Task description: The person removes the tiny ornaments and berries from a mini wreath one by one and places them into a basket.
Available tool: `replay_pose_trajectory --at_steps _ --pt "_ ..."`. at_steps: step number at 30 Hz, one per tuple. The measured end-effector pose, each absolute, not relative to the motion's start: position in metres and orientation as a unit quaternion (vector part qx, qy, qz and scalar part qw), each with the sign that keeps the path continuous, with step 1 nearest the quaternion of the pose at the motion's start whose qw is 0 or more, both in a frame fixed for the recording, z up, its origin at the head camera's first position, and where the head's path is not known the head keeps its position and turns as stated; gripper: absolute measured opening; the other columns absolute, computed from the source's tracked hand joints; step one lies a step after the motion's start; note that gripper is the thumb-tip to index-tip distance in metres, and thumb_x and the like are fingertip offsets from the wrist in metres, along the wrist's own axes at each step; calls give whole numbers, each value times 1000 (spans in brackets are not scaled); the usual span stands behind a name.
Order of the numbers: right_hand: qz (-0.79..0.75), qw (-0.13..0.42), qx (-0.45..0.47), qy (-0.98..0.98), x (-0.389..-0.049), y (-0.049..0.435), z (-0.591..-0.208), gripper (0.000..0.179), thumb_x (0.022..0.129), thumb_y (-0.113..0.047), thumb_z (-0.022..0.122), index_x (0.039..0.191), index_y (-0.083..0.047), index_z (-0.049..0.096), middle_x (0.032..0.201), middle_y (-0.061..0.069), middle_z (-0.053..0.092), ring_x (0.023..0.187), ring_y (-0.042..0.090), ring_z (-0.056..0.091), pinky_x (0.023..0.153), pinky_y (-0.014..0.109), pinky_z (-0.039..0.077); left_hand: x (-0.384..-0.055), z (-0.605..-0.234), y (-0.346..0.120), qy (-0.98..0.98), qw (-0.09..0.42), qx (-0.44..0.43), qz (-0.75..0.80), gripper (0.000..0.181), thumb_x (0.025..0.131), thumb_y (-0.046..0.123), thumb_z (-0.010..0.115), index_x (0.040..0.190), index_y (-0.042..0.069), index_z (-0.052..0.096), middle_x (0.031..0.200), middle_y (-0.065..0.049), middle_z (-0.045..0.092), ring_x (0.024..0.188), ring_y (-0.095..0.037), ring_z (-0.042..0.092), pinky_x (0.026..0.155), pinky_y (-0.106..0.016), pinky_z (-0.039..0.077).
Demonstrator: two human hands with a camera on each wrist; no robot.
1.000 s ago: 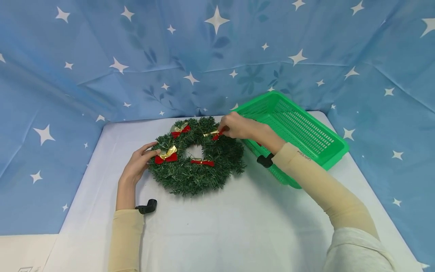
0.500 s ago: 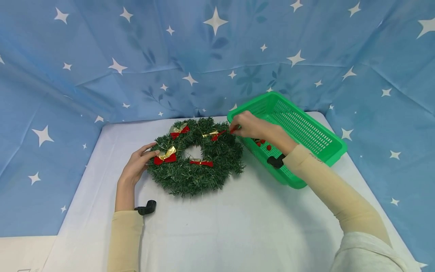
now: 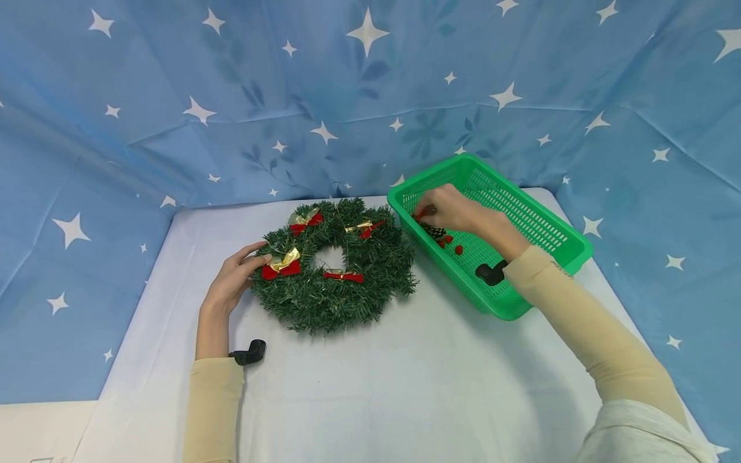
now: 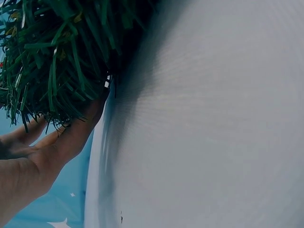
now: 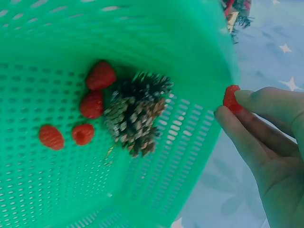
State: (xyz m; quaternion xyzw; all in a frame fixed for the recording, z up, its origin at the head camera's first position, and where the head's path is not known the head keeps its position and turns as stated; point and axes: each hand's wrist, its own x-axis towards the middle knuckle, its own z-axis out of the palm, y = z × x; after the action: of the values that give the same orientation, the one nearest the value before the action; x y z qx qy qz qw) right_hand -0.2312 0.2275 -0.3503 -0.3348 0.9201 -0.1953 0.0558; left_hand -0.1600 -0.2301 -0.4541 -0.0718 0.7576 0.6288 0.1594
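Observation:
A round green wreath (image 3: 332,305) lies on the white table, decorated with red and gold bows (image 3: 282,265). My left hand (image 3: 228,276) grips its left edge, thumb on top beside a bow; in the left wrist view some fingers pass behind the needles. My right hand (image 3: 454,209) is over the left end of a green basket (image 3: 544,226). Between thumb and fingertips it pinches a red raspberry (image 5: 231,98), seen beside the basket rim in the right wrist view. Below, inside the basket, several raspberries (image 5: 91,104) lie next to pine cones (image 5: 135,121).
The basket stands angled at the table's back right, close to the wreath's right side. White cloth covers the table (image 3: 347,392). A blue star-patterned curtain (image 3: 324,83) hangs behind and along both sides.
My right hand has moved right from the wreath's upper right to over the basket, carrying a small red thing. My left hand and the wreath have stayed in place.

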Motion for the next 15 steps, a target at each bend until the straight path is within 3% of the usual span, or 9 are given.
replay_pose_trajectory --at_steps 7,10,15 --pt "-185 56 -315 929 -231 244 -355 14 91 6 72 103 4 79 103 20 77 95 34 75 85 48 59 -160 -453 -231 766 158 -71 620 71 102 40 64 164 23 32 141 -9 54 113 -13 47 95 -44 33" --pt "-181 67 -306 932 -228 252 -359 15 90 6 72 104 4 78 104 21 76 96 34 74 84 48 59 -160 -453 -231 764 161 -71 620 71 102 40 64 164 23 32 145 -11 52 113 -14 46 93 -43 33" --pt "-176 84 -301 933 -226 264 -367 16 92 6 70 106 5 78 104 21 76 96 34 74 84 47 59 -160 -453 -231 759 164 -72 626 72 103 40 64 164 24 31 155 -17 44 134 -25 42 100 -45 34"
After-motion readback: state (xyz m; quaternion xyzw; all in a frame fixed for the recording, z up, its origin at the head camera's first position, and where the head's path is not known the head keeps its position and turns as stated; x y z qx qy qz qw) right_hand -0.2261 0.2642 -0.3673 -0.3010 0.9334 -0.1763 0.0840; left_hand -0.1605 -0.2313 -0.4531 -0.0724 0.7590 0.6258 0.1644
